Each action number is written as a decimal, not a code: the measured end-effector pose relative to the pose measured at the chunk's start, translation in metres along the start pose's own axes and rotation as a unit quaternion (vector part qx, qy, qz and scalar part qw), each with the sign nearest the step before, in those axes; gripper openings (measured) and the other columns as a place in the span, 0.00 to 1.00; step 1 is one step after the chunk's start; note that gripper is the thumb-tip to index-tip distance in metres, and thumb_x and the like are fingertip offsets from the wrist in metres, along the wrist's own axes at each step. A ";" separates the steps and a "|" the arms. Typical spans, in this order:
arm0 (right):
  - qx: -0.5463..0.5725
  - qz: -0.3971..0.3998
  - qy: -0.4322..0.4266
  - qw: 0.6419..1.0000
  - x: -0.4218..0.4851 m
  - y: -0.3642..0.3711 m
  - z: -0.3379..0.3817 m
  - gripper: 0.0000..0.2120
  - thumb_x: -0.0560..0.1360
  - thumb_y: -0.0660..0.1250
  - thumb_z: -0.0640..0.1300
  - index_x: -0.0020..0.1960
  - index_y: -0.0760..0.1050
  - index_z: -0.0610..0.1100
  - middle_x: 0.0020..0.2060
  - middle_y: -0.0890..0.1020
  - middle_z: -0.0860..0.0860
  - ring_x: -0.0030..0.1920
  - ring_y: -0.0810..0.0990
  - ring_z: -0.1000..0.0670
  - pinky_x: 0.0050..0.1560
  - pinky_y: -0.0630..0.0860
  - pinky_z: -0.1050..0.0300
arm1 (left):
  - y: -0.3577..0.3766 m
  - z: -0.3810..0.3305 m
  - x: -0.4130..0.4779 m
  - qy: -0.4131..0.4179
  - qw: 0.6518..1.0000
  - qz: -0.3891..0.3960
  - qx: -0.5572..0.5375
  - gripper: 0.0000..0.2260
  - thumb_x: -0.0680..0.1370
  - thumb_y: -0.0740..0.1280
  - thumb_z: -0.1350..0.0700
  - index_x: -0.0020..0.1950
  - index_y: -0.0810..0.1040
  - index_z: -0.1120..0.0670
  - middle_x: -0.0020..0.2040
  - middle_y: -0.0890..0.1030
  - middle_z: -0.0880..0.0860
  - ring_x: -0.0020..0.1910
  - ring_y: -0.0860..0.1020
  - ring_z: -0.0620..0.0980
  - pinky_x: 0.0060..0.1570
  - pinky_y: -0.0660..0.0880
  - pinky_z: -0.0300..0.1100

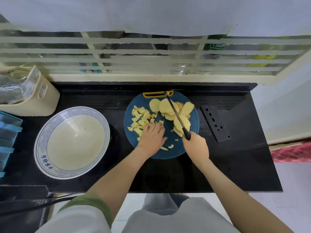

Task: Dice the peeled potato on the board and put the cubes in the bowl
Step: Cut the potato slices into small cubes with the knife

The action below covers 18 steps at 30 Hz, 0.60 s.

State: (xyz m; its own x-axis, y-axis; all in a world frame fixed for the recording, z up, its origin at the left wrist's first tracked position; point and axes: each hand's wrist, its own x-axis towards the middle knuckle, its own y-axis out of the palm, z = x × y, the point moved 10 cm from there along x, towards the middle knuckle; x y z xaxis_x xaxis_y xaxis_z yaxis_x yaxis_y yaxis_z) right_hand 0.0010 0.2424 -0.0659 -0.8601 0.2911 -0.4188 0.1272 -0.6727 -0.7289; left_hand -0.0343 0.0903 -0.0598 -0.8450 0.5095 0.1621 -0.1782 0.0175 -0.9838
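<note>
We work at a black countertop (235,165) under a barred window. At its left stands the large white bowl (72,145) with a blue wave-patterned rim, well apart from the potato. We see no cubes in it yet.

To the right of the bowl lies the round blue cutting board (173,151) with a yellow handle slot at its far edge, and all the potato is on it. On the far and right part of the board the potato slices (155,105) lie overlapping, about half a dozen of them, still whole rounds. On the left part sits a loose heap of potato cubes (140,116), with a few stray bits near the front edge.

Our left hand (152,137) rests palm down on the board, its fingers close together and fairly flat, the tips touching the near side of the heap. It pinches nothing that we can see. Our right hand (196,146) is wrapped round the black handle of the knife (176,115), whose thin blade lies across the slices and points toward the handle slot.

We judge the job roughly half done. The potato is sliced and part of it diced, but the remaining rounds still need cutting into strips and cubes, and every cube has yet to go into the bowl.

A beige basket (38,98) and a black perforated blade cover (215,123) sit on the counter.
</note>
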 end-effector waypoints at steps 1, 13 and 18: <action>0.001 0.002 -0.001 1.000 0.000 0.002 0.002 0.13 0.80 0.60 0.50 0.41 0.71 0.44 0.32 0.75 0.48 0.31 0.75 0.50 0.31 0.71 0.57 | -0.001 -0.003 -0.004 0.012 0.999 -0.010 -0.029 0.21 0.73 0.66 0.41 0.57 0.80 0.55 0.58 0.78 0.55 0.54 0.76 0.54 0.56 0.64 0.49; -0.014 0.003 0.004 1.000 -0.001 0.010 -0.001 0.12 0.80 0.61 0.49 0.43 0.72 0.42 0.33 0.77 0.47 0.34 0.78 0.47 0.35 0.75 0.53 | 0.015 -0.039 -0.002 0.059 0.997 -0.053 -0.024 0.12 0.69 0.74 0.49 0.47 0.80 0.53 0.53 0.80 0.53 0.49 0.75 0.51 0.51 0.65 0.46; -0.011 -0.005 0.015 1.000 0.001 0.006 -0.002 0.13 0.80 0.61 0.49 0.40 0.70 0.44 0.31 0.75 0.48 0.31 0.75 0.50 0.31 0.70 0.57 | 0.014 0.001 0.003 -0.049 0.997 -0.051 0.028 0.15 0.69 0.71 0.51 0.52 0.78 0.56 0.51 0.78 0.54 0.48 0.71 0.53 0.52 0.64 0.47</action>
State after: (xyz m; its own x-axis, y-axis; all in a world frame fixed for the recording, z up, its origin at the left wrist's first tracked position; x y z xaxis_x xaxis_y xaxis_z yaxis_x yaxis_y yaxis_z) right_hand 0.0019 0.2403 -0.0718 -0.8460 0.3193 -0.4269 0.1294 -0.6538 -0.7455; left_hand -0.0403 0.0913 -0.0731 -0.8662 0.4208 0.2696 -0.2909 0.0142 -0.9567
